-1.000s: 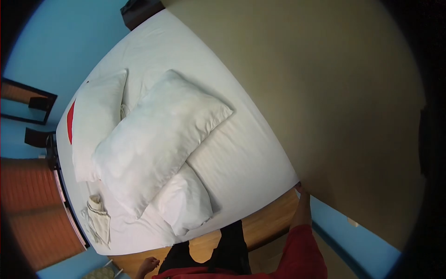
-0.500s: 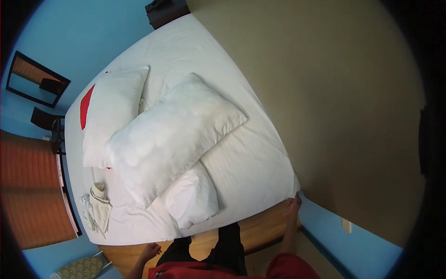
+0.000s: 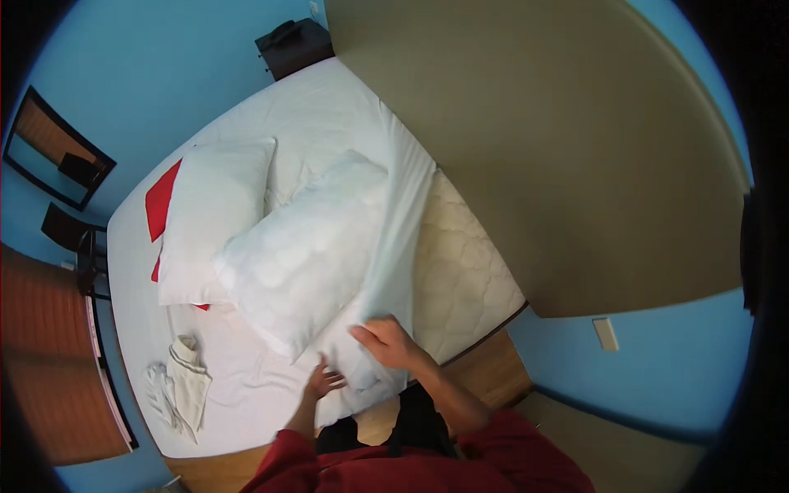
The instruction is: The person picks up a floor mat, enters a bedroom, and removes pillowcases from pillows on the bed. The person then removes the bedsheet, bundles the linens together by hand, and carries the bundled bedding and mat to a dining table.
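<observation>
My right hand (image 3: 385,341) is closed on the white bed sheet (image 3: 404,220), which is pulled up off the near right corner of the bed. Bare quilted mattress (image 3: 462,267) shows there beside the headboard. My left hand (image 3: 324,380) hovers just over the sheet near the bed's front edge, fingers apart and holding nothing. A white pillow (image 3: 300,246) lies in front of both hands, its right side partly covered by the lifted sheet. Farther left rests a second white pillow (image 3: 215,222) with red fabric (image 3: 161,200) showing under it.
White cloths (image 3: 187,382) lie on the bed's left part. A brown headboard (image 3: 534,156) stands along the right side. A dark nightstand (image 3: 294,49) is at the far corner; a dark chair (image 3: 70,230) and a mirror (image 3: 59,152) are at the left.
My right hand has drawn the sheet's corner off the mattress and leftward, uncovering the quilted surface. My left hand has risen from beside the bed to over the sheet.
</observation>
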A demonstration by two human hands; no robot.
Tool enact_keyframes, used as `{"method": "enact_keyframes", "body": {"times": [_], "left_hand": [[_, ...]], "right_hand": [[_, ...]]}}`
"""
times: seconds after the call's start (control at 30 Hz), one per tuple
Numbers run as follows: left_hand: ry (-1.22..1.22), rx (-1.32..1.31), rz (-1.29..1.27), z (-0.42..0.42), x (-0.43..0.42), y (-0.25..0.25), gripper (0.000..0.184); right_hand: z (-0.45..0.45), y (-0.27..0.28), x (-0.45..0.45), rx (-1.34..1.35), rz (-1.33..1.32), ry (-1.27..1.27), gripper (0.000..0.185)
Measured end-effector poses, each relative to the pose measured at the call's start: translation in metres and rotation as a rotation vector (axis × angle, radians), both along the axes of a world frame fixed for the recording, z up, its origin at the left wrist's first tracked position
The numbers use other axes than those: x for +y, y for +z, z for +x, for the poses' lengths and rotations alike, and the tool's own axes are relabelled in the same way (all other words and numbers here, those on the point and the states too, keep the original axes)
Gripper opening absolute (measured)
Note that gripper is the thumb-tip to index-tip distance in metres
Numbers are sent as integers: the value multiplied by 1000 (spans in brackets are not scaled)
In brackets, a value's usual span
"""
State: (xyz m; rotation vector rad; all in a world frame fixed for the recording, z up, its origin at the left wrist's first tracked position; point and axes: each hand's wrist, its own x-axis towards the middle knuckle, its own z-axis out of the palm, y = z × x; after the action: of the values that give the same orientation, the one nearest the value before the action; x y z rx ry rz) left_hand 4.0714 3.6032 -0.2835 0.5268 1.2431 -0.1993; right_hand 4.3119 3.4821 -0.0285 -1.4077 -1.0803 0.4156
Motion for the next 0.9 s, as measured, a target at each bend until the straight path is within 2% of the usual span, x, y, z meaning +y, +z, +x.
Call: {"method": "enact_keyframes", "body": {"times": [0.03, 0.07, 0.1, 0.13, 0.17, 0.2, 0.27, 0.3, 0.37, 0.4, 0.47, 0.5, 0.53, 0.57, 0.63, 0.7, 0.73, 0.8, 0.87, 0.9], "left_hand": [[62, -49, -101, 7, 1, -39, 72], [-84, -29, 140, 29, -9, -21, 55], [233, -171, 276, 41, -24, -21, 53], [337, -6, 193, 46, -16, -26, 48], [228, -4, 344, 51, -5, 10, 42], [234, -337, 365, 45, 10, 39, 37], [65, -388, 584, 12, 48, 82, 36], [-33, -435, 712, -10, 64, 98, 36], [-259, -434, 974, -61, 94, 124, 36], [-262, -408, 975, -91, 112, 137, 34], [-197, -414, 924, -151, 150, 139, 32], [-219, -409, 873, -179, 173, 126, 31], [-425, -421, 1056, -213, 207, 81, 31], [-398, -285, 734, -234, 236, 72, 34], [-271, -31, 682, -249, 288, 53, 42], [-170, 119, 826, -230, 328, 38, 44], [-57, 34, 852, -210, 336, 47, 44], [145, -84, 662, -161, 336, 69, 47], [73, -202, 391, -111, 319, 58, 55], [14, -250, 345, -82, 296, 49, 54]], "right_hand": [[-7, 21, 25, 91, -111, 64, 33], [-10, 11, 42, 48, -197, 72, 33], [-12, -19, 54, 16, -294, 91, 32], [-19, -47, 62, -8, -393, 120, 32], [-27, -68, 48, -157, -627, 50, 27], [-40, -76, 31, -311, -651, 74, 22], [-74, -90, -1, -134, -760, 51, 20], [-97, -87, -17, -28, -735, 10, 18], [-141, -97, -43, 38, -822, -37, 17], [-159, -91, -50, 116, -865, -60, 17], [-183, -88, -55, 244, -918, -112, 18], [-189, -88, -53, 313, -936, -146, 20], [-191, -87, -43, 306, -912, -155, 23], [-193, -86, -32, 306, -890, -165, 26], [-182, -91, -5, 327, -855, -176, 33], [-158, -109, 26, 402, -818, -179, 41], [-145, -121, 36, 453, -792, -179, 44], [-118, -133, 66, 699, -830, -293, 54], [-84, -159, 92, 1108, -687, -326, 70], [-69, -177, 109, 1321, -524, -281, 86]]}}
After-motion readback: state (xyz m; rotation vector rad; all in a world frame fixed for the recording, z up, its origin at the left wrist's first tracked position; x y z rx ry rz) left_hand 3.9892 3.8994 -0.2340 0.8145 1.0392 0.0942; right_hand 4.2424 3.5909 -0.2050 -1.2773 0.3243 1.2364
